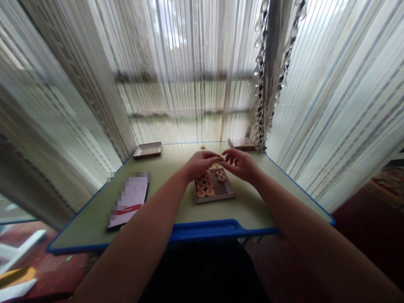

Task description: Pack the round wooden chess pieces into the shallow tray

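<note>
Over the far side of a shallow box (pixel 216 200), my left hand (pixel 200 163) and my right hand (pixel 240 164) meet at one round Chinese chess piece (pixel 220 160) with dark markings. The left fingers and thumb are closed at its left edge. From the other side, my right thumb and fingers bend around it. Inside the box, round chess pieces with red characters (pixel 210 192) line the left side in rows. Two dark-marked pieces (pixel 221 178) lie at the right. Pale pieces (pixel 215 166) show at the far end, partly covered by my left hand.
An open box lid or tray (pixel 147 150) lies at the back left, a flat box (pixel 242 144) at the back right. A lone piece (pixel 203 147) sits near the far edge. A dark-edged tablet-like item (pixel 131 198), partly pixelated, lies left. Curtains (pixel 189 97) hang behind the table.
</note>
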Available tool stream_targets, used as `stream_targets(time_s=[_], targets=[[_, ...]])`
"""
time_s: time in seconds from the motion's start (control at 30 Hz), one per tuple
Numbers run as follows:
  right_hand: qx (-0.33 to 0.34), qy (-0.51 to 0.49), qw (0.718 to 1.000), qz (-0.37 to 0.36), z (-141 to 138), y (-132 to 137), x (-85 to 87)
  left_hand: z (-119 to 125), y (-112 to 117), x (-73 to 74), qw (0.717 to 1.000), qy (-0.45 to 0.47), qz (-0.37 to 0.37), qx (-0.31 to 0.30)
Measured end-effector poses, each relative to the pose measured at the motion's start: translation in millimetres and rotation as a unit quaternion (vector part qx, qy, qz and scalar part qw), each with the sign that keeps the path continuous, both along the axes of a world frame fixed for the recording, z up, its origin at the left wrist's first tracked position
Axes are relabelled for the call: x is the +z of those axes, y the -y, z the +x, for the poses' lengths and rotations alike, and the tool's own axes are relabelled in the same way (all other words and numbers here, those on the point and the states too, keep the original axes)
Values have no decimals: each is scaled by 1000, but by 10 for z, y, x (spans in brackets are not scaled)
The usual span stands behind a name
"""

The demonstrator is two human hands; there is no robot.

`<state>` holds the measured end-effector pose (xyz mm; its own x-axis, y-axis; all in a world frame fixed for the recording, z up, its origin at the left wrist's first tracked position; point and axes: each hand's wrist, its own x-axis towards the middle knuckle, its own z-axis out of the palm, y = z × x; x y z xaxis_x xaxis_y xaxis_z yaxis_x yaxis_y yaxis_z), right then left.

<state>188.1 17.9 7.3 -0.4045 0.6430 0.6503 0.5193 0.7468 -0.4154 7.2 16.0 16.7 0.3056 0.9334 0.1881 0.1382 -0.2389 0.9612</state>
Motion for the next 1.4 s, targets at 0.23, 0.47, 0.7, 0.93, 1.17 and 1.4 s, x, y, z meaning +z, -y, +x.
stream_targets(time_s=[0.23, 0.47, 0.7, 0.93, 1.17, 1.4], targets=[[-29, 15, 999, -1, -64, 21, 28, 12, -34, -89, 1000, 13, 12, 15], [-48, 84, 994, -45, 7, -119, -101, -34, -172, -111, 981, -14, 103, 162], [-52, 138, 986, -79, 13, -184, -210, -151, -252, -146, 961, -27, 132, 240], [-47, 143, 984, -94, -6, -184, -205, -98, -245, -165, 962, -60, 150, 218], [-29, 137, 984, -108, -11, -155, -191, -106, -228, -137, 962, -56, 153, 220], [-26, 141, 983, -113, -22, -153, -181, -107, -217, -134, 963, -65, 152, 215]])
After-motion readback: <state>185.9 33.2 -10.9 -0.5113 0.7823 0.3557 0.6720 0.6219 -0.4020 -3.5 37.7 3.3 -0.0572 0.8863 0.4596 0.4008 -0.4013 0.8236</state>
